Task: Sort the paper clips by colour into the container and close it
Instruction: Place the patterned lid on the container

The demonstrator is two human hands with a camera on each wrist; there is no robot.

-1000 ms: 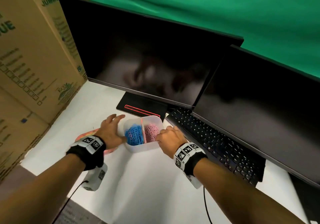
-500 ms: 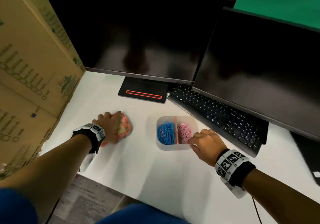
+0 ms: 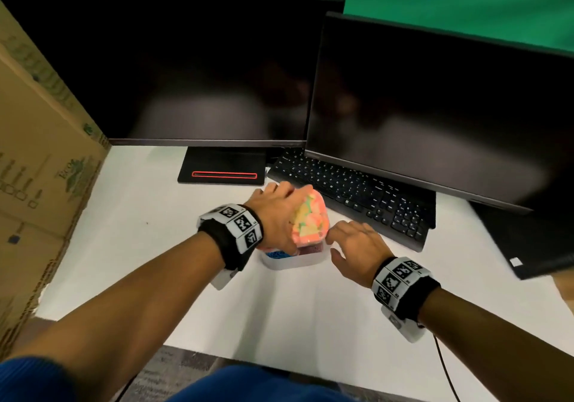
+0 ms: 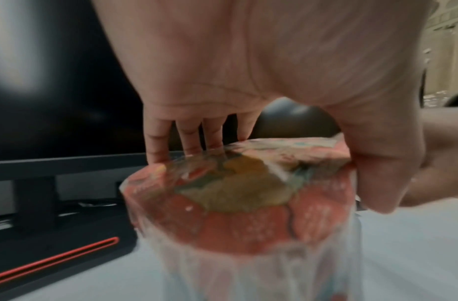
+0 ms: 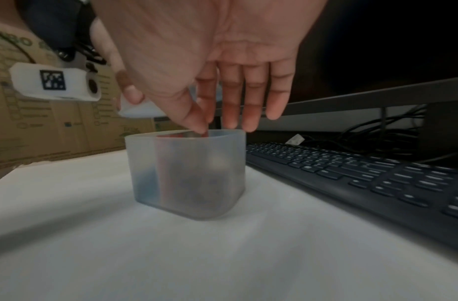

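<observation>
The translucent container point(image 3: 295, 263) stands on the white table, with blue paper clips point(image 3: 275, 255) in its left half and pink paper clips point(image 3: 310, 248) in its right. My left hand point(image 3: 273, 212) grips the pink patterned lid point(image 3: 310, 221) by its edges and holds it tilted just over the container's top. In the left wrist view the lid point(image 4: 235, 193) sits between fingers and thumb, above the container point(image 4: 261, 275). My right hand point(image 3: 351, 243) is beside the right rim, fingers straight. In the right wrist view its thumb tip touches the rim of the container point(image 5: 189, 173).
A black keyboard point(image 3: 357, 196) lies right behind the container, under the right monitor point(image 3: 435, 106). The left monitor's stand point(image 3: 222, 171) is at the back. Cardboard boxes point(image 3: 37, 153) wall off the left side. The table's front edge is near my body.
My left hand has picked the lid up from the table at the left and carried it right, over the container. The right hand has stayed at the container's right rim.
</observation>
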